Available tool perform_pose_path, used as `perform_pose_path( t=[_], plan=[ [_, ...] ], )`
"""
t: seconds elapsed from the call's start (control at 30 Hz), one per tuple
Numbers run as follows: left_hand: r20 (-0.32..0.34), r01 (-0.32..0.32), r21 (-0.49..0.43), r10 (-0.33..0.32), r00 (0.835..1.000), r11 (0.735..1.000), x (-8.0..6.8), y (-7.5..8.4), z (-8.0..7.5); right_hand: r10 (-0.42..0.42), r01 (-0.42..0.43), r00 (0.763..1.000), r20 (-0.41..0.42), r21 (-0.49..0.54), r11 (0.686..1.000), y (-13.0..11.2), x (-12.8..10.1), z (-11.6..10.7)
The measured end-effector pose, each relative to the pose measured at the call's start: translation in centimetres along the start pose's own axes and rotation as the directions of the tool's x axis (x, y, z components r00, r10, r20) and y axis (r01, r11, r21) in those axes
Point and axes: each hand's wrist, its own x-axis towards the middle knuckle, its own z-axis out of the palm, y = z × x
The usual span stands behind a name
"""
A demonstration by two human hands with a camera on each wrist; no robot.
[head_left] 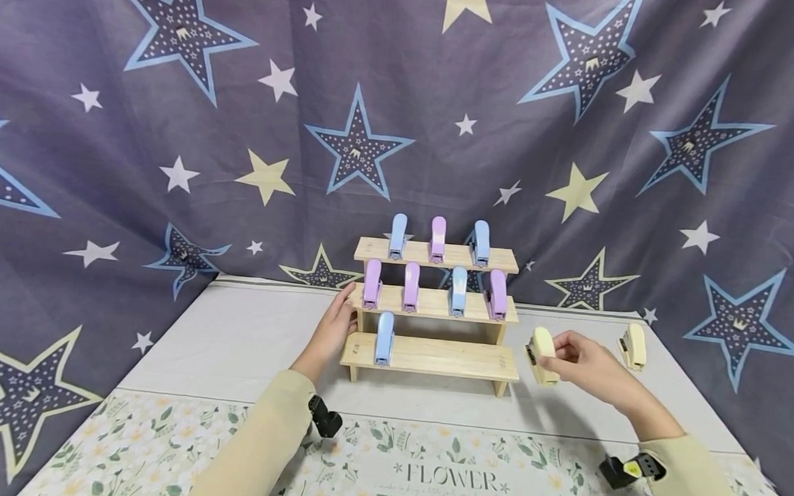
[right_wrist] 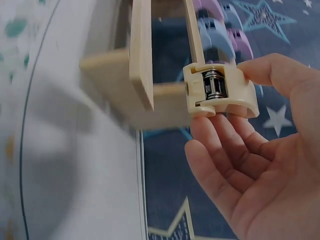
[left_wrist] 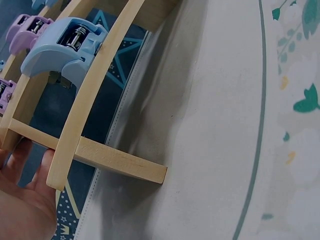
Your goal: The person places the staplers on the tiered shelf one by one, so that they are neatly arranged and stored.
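Observation:
A three-step wooden rack (head_left: 432, 355) stands on the table with several blue and purple staplers on it. Its lowest step holds one blue stapler (head_left: 384, 338) at the left. My right hand (head_left: 583, 360) pinches a cream stapler (head_left: 541, 351) in the air just right of the rack's lowest step; the right wrist view shows the cream stapler (right_wrist: 220, 90) between thumb and fingertips. My left hand (head_left: 334, 329) rests against the rack's left side, its fingers (left_wrist: 25, 200) on the wooden side piece (left_wrist: 85, 100) beside the blue stapler (left_wrist: 65, 52).
A second cream stapler (head_left: 634, 346) stands on the white table (head_left: 230, 344) at the far right. A starry cloth (head_left: 175, 116) hangs behind. A flower-print mat (head_left: 426, 467) covers the near edge of the table.

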Motion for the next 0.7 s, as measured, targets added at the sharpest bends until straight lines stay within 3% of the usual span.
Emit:
perform_pose_path(
  t=[0.47,0.7],
  plan=[
    [-0.003,0.002,0.000,-0.002,1.000,1.000,-0.1,0.1,0.0,-0.103,0.093,0.993,0.065,0.137,0.986,-3.0,2.6,5.8],
    [0.002,-0.010,0.006,0.010,1.000,1.000,-0.1,-0.1,0.0,-0.081,0.073,0.995,0.055,0.134,0.988,-4.2,4.0,8.9]
  ],
)
